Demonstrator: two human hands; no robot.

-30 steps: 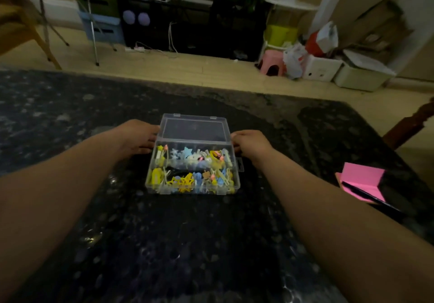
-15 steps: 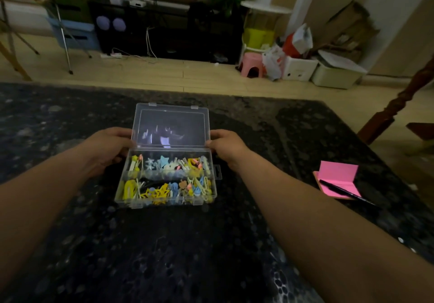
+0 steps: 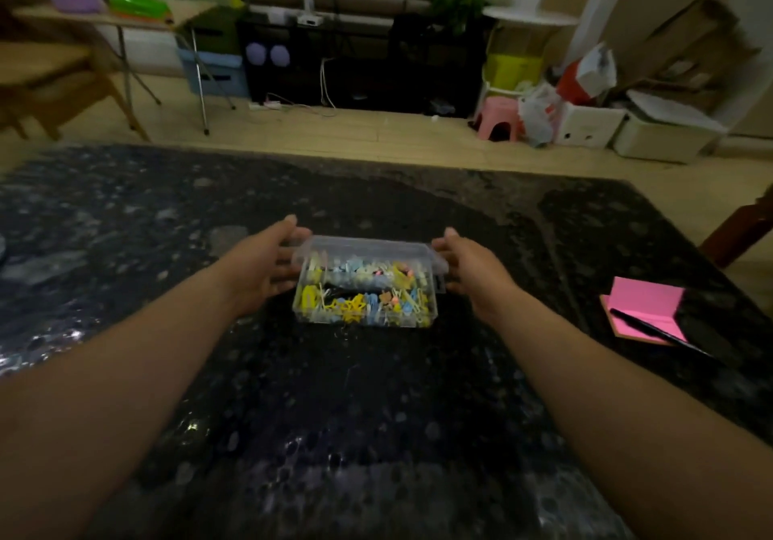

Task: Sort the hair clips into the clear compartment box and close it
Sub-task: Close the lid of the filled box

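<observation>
A clear compartment box sits in the middle of the dark speckled table. It is filled with several small hair clips in yellow, blue, orange and pink. Its clear lid is folded down low over the clips, nearly flat. My left hand grips the lid's left end, thumb on top and fingers by the box's side. At the lid's right end, by the side latch, is my right hand. No loose clips show on the table.
A pink notepad with a black pen across it lies on the table to the right. A dark wooden chair part stands past the table's right edge. Floor clutter, boxes and a pink stool lie beyond the far edge.
The lid stood upright and open before; both hands have swung it forward and down over the clips. The camera view has also shifted.
</observation>
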